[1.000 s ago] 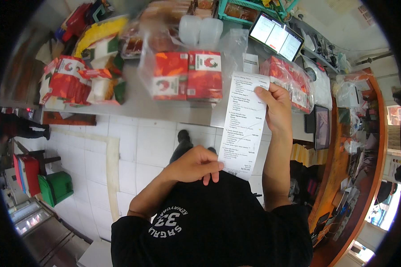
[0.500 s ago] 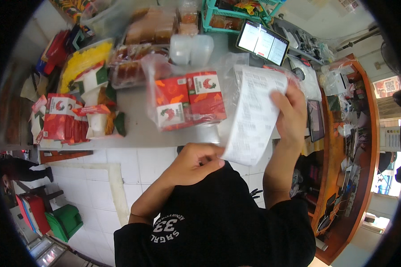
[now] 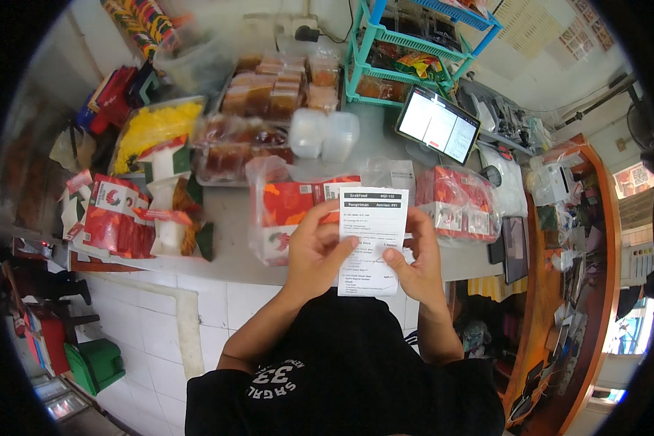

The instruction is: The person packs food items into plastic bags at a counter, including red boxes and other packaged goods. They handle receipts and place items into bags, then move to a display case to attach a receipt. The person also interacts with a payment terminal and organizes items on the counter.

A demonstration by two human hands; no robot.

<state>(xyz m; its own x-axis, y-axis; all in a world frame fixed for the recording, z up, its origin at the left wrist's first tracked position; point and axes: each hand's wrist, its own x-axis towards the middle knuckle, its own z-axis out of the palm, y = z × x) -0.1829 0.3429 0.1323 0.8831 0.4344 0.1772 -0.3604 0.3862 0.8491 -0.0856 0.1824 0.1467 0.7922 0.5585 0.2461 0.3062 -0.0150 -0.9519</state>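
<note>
A printed paper receipt [image 3: 373, 218] is held upright between both hands in front of my chest. My left hand [image 3: 315, 251] grips its left edge, thumb lying on the printed face. My right hand [image 3: 418, 265] pinches its right edge, thumb also on the front; a small curled bit of paper shows beside that thumb. Behind the receipt, a clear plastic bag with red and white boxes [image 3: 289, 202] stands on the table, partly covered by my left hand. Right of my right hand is a second bag of red and white boxes [image 3: 461, 196].
Wrapped food packs and red boxes [image 3: 112, 218] stand at the table's left. Behind are a tray of yellow food [image 3: 156, 131], bagged brown liquid [image 3: 265, 91] and clear tubs [image 3: 323, 136]. A tablet [image 3: 437, 123] stands beside a teal rack [image 3: 370, 65]. Wooden shelving [image 3: 592, 291] lines the right.
The receipt has come down from the right to the middle and looks shorter. My left hand now grips it too. The view has shifted, and the right-hand bag of boxes now shows.
</note>
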